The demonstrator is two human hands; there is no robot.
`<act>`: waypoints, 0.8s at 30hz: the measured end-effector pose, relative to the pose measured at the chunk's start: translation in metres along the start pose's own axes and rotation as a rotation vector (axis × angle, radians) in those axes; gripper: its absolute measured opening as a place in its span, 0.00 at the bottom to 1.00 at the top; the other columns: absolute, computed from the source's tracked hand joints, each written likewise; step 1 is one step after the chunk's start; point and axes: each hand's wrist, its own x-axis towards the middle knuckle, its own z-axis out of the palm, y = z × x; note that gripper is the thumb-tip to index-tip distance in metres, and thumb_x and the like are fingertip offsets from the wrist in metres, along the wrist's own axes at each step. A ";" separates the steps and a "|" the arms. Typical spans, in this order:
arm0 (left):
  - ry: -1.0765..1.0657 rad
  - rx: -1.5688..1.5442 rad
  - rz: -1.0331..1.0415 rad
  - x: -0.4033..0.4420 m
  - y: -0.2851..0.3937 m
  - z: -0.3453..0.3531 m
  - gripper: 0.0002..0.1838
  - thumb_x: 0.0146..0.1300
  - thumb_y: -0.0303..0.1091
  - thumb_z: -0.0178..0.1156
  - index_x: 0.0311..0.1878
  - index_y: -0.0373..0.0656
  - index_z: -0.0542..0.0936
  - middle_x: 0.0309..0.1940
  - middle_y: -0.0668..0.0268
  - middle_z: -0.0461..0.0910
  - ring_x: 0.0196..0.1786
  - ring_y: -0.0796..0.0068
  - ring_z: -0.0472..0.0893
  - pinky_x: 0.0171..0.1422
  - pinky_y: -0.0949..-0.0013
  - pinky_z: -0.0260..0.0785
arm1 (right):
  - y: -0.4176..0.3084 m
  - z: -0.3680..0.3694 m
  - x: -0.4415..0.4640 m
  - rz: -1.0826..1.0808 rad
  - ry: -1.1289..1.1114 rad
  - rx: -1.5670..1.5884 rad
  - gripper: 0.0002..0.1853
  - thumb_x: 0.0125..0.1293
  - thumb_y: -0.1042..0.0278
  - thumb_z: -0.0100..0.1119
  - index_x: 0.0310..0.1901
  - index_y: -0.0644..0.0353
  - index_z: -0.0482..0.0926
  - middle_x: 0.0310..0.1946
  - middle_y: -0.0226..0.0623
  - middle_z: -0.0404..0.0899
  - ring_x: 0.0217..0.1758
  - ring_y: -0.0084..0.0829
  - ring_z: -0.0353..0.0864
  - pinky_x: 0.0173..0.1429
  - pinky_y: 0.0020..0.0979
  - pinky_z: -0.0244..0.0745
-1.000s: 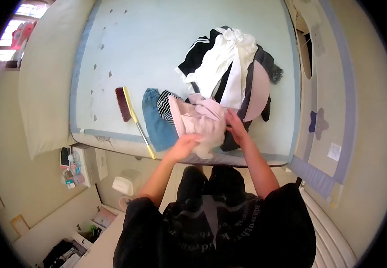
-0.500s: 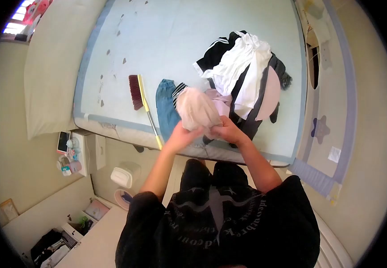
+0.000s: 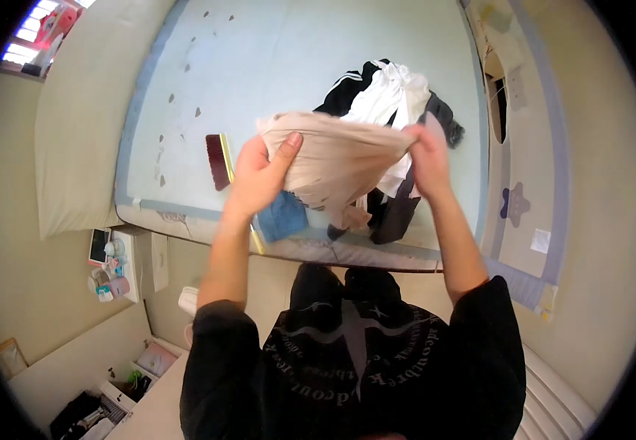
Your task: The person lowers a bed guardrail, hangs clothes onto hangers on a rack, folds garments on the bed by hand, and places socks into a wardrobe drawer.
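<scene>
Beige-pink thin soft cloth garment (image 3: 340, 150), stretched between both hands, in the air above the near edge of the pale blue bed mat (image 3: 259, 73). Left hand (image 3: 260, 174): gripping the cloth's left end, thumb on top, fingers mostly hidden. Right hand (image 3: 431, 160): pinched on the right corner, fingertips blurred. Cloth drawn fairly taut along the top, creases fanning from the right hand, lower part hanging loose.

Blue denim garment (image 3: 282, 216) lies below, partly covered; white cloth garment (image 3: 387, 95) and dark grey garment (image 3: 397, 220) behind and right. Dark red bristle brush (image 3: 217, 161) left, near left hand.

Handling, my judgement: pull evenly, pinch right at the corners, lift hanging part clear of the pile.
</scene>
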 end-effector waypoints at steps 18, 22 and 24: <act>-0.199 0.337 0.624 0.009 0.093 0.066 0.21 0.48 0.19 0.54 0.48 0.37 0.82 0.54 0.51 0.74 0.59 0.50 0.72 0.65 0.56 0.67 | -0.067 0.066 -0.032 -0.504 0.272 -0.146 0.24 0.64 0.80 0.61 0.62 0.65 0.70 0.46 0.39 0.78 0.54 0.34 0.77 0.59 0.34 0.72; 0.005 0.748 0.908 0.016 0.088 0.078 0.10 0.46 0.24 0.65 0.35 0.45 0.85 0.46 0.59 0.77 0.53 0.53 0.74 0.58 0.58 0.68 | -0.074 0.072 -0.042 -0.170 0.044 -0.053 0.14 0.68 0.75 0.59 0.54 0.67 0.76 0.46 0.38 0.83 0.45 0.30 0.82 0.49 0.29 0.75; 0.177 0.906 1.034 0.027 0.088 0.075 0.11 0.46 0.26 0.67 0.36 0.48 0.86 0.42 0.63 0.78 0.48 0.57 0.76 0.54 0.59 0.68 | -0.065 0.064 -0.043 0.053 0.043 0.264 0.12 0.73 0.71 0.54 0.52 0.67 0.78 0.48 0.38 0.84 0.42 0.30 0.84 0.45 0.28 0.78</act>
